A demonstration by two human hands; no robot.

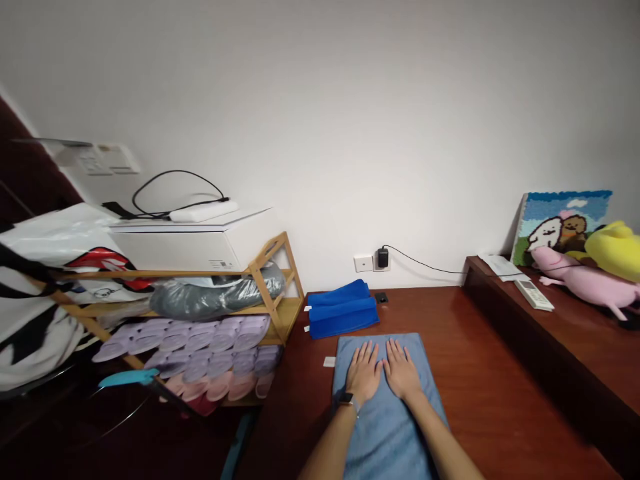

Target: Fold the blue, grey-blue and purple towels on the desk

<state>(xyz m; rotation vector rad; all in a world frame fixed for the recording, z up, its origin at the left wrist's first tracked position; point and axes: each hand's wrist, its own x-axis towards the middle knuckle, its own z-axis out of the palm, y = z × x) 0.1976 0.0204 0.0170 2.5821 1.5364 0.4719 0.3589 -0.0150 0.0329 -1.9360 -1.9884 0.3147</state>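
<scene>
A blue-grey towel (385,433) lies flat, lengthwise, on the reddish-brown wooden desk (480,360), with a small white tag (329,361) sticking out at its left edge. My left hand (364,373) rests palm down on the towel's far part, fingers stretched forward; a watch is on that wrist. Beside it, my right hand (401,372) also lies flat on the cloth, its fingers extended. The two thumbs are close together. Just beyond the towel, a folded bright blue cloth (345,317) with white tags sits near the wall. Neither hand grips anything.
Left of the desk stands a wooden rack (275,300) with rows of slippers (200,340) and a white box (185,247) on top. A black charger (383,258) is plugged into the wall. On the raised right ledge are a remote (534,295) and a pink plush toy (585,277).
</scene>
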